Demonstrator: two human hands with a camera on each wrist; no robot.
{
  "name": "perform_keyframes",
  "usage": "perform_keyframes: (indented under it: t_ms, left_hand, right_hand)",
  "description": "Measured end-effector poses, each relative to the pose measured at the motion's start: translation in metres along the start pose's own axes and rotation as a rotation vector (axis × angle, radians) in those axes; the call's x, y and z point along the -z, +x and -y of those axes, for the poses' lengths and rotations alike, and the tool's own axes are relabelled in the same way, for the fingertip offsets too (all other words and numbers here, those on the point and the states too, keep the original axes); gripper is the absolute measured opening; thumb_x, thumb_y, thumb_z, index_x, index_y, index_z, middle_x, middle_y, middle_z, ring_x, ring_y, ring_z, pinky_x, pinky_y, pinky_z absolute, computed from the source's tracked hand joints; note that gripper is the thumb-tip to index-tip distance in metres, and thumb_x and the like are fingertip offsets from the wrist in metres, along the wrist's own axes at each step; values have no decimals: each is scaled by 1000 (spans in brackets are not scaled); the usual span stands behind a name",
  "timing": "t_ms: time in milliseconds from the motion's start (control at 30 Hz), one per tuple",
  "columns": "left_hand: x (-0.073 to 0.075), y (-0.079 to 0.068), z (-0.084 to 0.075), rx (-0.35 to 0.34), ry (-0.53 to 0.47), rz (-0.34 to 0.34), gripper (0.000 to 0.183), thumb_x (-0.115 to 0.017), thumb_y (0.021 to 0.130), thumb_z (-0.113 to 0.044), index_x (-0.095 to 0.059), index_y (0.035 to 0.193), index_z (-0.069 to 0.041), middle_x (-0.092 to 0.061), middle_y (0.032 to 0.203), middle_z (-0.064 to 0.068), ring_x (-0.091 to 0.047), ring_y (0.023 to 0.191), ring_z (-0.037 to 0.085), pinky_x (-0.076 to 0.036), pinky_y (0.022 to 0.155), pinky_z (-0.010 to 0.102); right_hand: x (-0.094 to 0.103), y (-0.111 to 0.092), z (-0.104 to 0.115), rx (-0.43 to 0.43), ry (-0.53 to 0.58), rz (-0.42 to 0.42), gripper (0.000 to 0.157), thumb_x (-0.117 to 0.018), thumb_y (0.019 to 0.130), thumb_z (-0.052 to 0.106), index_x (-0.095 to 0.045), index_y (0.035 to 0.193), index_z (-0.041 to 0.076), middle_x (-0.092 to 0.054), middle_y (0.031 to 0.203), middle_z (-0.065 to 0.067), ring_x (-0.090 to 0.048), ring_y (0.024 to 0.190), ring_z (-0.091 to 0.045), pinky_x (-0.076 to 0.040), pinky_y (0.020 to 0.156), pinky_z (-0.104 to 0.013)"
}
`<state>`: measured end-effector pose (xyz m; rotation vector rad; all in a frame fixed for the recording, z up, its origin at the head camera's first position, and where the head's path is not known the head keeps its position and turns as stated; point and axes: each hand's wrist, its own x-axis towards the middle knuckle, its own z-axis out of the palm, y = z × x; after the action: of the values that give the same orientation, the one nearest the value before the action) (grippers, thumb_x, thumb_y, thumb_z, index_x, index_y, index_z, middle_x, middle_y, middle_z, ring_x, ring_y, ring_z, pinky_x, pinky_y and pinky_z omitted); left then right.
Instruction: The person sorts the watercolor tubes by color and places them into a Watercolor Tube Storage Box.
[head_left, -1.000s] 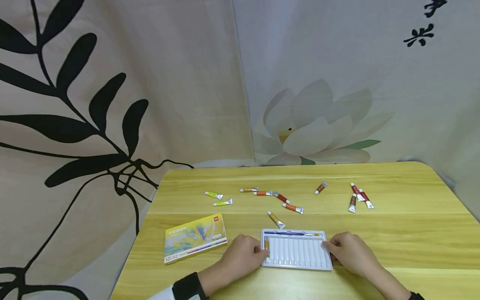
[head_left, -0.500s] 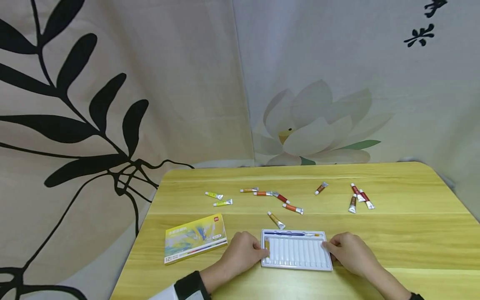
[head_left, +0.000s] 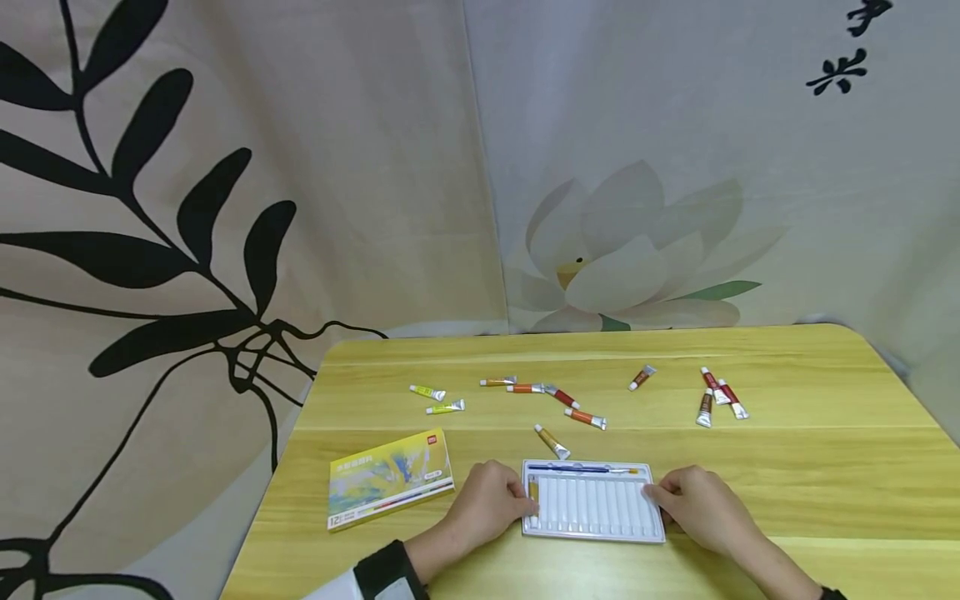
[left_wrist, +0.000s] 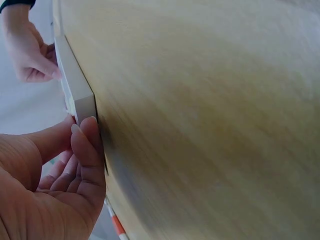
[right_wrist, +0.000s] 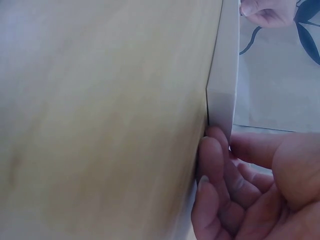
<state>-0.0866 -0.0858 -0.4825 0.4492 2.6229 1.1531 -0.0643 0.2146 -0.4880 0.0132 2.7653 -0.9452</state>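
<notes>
A white plastic paint tray (head_left: 592,537) with a row of narrow slots lies in front of me in the head view. My left hand (head_left: 491,504) pinches its left end, thumb over the rim. At the opposite end, my right hand (head_left: 705,508) grips the tray between thumb and fingers. Both wrist views show the tray's white side wall (left_wrist: 75,75) low along the wooden table, fingertips at its corners. A blue-handled paintbrush (head_left: 573,469) lies in the tray's top groove. One ochre paint tube (head_left: 533,490) sits in the leftmost slot, partly covered by my left thumb.
Left of the tray lies a yellow paint box (head_left: 390,479). Beyond it are two yellow-green tubes (head_left: 446,407). An ochre tube (head_left: 552,442) rests just behind the tray, with orange and red tubes (head_left: 585,418) farther back. More dark red and brown tubes (head_left: 705,408) lie back right.
My left wrist has edged slightly right and forward. The tray, both hands' holds on it and the tubes stay as they were.
</notes>
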Motion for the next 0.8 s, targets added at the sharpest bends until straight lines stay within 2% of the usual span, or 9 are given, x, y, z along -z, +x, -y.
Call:
perform_keyframes:
  t_ms: [300, 800]
  left_hand:
    - [-1, 1, 0, 57, -92, 14, 25, -79, 71, -12, -59, 56, -14, -53, 44, -2, -45, 35, 4, -28, 35, 18]
    - [1, 5, -1, 100, -127, 48, 24, -79, 71, -12, -60, 57, -13, -60, 48, 4, -53, 39, 11, -33, 34, 16]
  right_hand:
    - [0, 0, 0, -9, -10, -3, 33, -62, 88, 28, -58, 56, 20, -47, 46, 8, -40, 42, -8, -29, 40, -21]
    - [0, 1, 1, -23, 18, 8, 33, -62, 89, 27, -59, 57, 19, -49, 46, 6, -41, 42, -8, -29, 40, -21]
